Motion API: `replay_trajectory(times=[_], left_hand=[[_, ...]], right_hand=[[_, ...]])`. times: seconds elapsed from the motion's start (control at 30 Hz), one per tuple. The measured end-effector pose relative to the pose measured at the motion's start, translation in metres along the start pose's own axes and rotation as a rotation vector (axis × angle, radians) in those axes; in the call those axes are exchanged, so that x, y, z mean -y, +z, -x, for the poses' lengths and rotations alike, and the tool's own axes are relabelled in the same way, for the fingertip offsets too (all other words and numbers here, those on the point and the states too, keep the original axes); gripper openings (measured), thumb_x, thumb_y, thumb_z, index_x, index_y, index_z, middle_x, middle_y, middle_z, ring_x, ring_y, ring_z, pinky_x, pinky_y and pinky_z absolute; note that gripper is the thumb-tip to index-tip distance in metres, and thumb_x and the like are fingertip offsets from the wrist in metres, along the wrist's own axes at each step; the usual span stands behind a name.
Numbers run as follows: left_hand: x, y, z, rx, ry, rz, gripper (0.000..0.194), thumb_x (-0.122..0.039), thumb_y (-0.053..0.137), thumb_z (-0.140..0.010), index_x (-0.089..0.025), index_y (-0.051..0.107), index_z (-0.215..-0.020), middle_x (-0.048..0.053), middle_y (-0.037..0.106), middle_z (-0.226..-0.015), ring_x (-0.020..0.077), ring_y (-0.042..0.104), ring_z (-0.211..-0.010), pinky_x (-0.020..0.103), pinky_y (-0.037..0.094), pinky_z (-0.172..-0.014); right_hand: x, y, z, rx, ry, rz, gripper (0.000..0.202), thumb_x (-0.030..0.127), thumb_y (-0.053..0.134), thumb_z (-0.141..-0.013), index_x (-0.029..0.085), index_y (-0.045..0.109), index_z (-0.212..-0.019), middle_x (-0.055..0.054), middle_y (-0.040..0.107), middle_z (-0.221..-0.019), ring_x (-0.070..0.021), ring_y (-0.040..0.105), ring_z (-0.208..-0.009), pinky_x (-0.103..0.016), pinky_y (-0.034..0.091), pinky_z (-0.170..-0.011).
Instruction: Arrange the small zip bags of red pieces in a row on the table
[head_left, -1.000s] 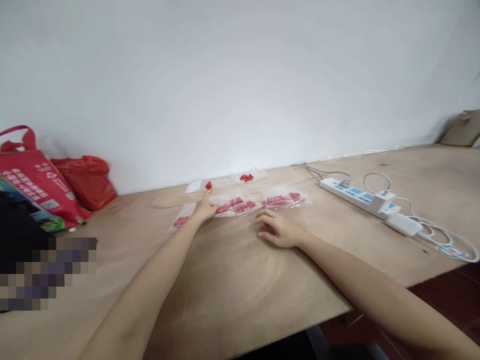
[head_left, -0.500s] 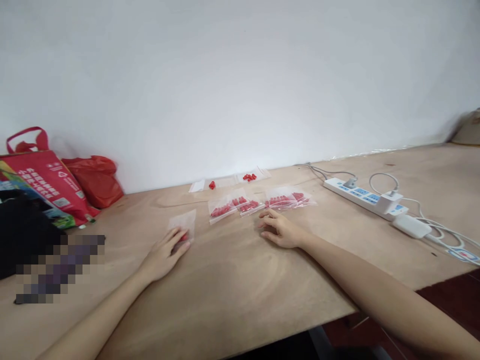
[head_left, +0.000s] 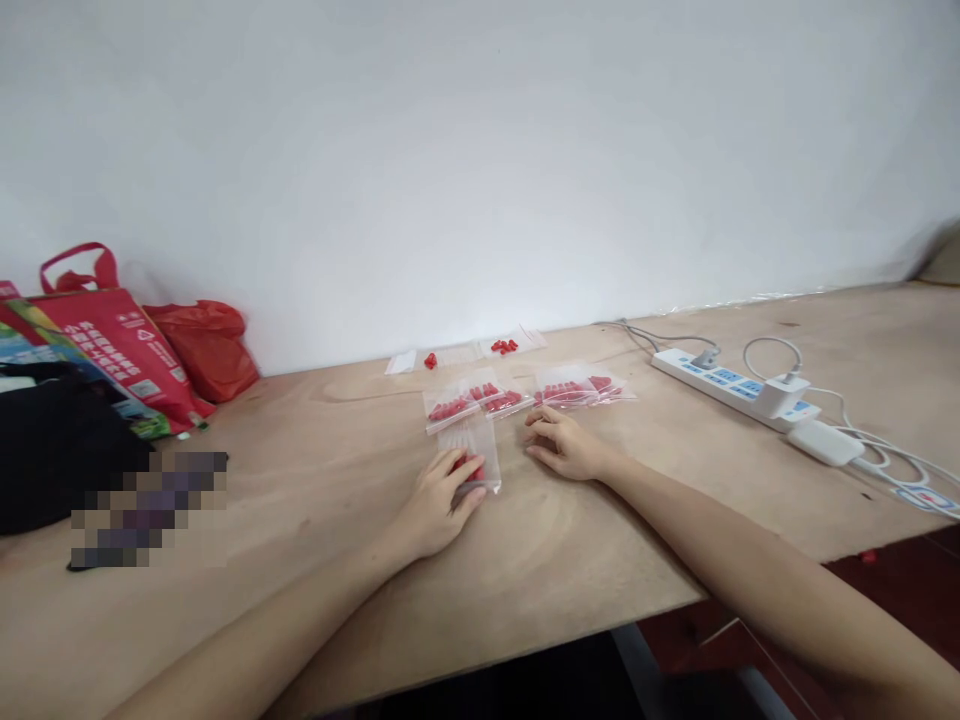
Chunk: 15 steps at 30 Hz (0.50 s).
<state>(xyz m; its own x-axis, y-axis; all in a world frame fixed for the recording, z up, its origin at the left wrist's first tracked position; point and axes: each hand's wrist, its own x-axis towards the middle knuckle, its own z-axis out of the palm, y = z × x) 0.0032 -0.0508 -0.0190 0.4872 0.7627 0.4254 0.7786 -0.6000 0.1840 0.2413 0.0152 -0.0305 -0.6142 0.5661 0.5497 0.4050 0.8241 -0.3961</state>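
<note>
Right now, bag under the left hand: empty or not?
Not empty: red pieces show through the clear bag under the left hand. How full, cannot tell; fingers cover part.

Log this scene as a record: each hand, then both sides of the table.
Left hand: fingers over a clear bag showing red pieces
Right hand: fingers loosely curled, just in front of other bagged red pieces
Right side: white power strip with a white adapter plugged in
Left side: red printed bag, red plastic bag beside it

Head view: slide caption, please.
Left hand on a see-through bag of red pieces, right hand on the table near similar bags.
</note>
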Motion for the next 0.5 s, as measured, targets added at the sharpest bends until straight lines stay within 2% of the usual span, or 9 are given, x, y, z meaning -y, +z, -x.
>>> replay_trajectory(times=[0.1, 0.17, 0.23, 0.37, 0.5], left_hand=[[0.004, 0.005, -0.014, -0.006, -0.056, 0.051, 0.043, -0.037, 0.054, -0.073, -0.019, 0.051, -0.112, 0.012, 0.051, -0.113, 0.0247, 0.048, -0.106, 0.042, 0.043, -0.087], [0.008, 0.002, -0.014, 0.019, -0.065, 0.079, 0.054, -0.042, 0.058, -0.069, -0.019, 0.047, -0.116, 0.013, 0.047, -0.118, 0.0258, 0.045, -0.109, 0.042, 0.043, -0.088], [0.014, -0.005, -0.009, 0.031, -0.053, 0.099, 0.056, -0.042, 0.058, -0.069, -0.021, 0.044, -0.118, 0.012, 0.043, -0.122, 0.0252, 0.044, -0.110, 0.041, 0.042, -0.089], [0.027, -0.011, -0.001, -0.019, 0.038, 0.132, 0.034, -0.032, 0.052, -0.076, -0.022, 0.052, -0.108, 0.008, 0.052, -0.111, 0.0189, 0.052, -0.100, 0.035, 0.045, -0.086], [0.032, -0.006, -0.004, -0.110, 0.191, 0.087, 0.021, -0.022, 0.047, -0.079, -0.020, 0.058, -0.097, 0.006, 0.060, -0.097, 0.0150, 0.058, -0.089, 0.030, 0.050, -0.080]], right_hand=[[0.002, 0.000, 0.000, -0.001, 0.007, 0.004, 0.015, 0.016, 0.052, -0.075, 0.017, 0.056, -0.089, -0.006, 0.050, -0.088, -0.0139, 0.051, -0.076, -0.029, 0.044, -0.069], [0.007, 0.001, 0.001, 0.016, 0.013, 0.007, 0.018, 0.021, 0.054, -0.075, 0.017, 0.057, -0.093, -0.005, 0.051, -0.083, -0.0133, 0.050, -0.072, -0.027, 0.044, -0.065], [0.012, 0.004, 0.000, 0.046, -0.007, 0.012, 0.024, 0.026, 0.056, -0.075, 0.018, 0.057, -0.098, -0.004, 0.052, -0.078, -0.0128, 0.050, -0.069, -0.026, 0.042, -0.063], [0.018, 0.012, -0.005, 0.074, -0.077, 0.134, 0.028, 0.029, 0.053, -0.078, 0.020, 0.056, -0.104, -0.002, 0.056, -0.075, -0.0132, 0.051, -0.070, -0.027, 0.038, -0.066], [0.017, 0.020, -0.009, 0.037, -0.118, 0.302, 0.019, 0.028, 0.048, -0.082, 0.021, 0.062, -0.091, -0.003, 0.059, -0.074, -0.0132, 0.052, -0.070, -0.028, 0.031, -0.066]])
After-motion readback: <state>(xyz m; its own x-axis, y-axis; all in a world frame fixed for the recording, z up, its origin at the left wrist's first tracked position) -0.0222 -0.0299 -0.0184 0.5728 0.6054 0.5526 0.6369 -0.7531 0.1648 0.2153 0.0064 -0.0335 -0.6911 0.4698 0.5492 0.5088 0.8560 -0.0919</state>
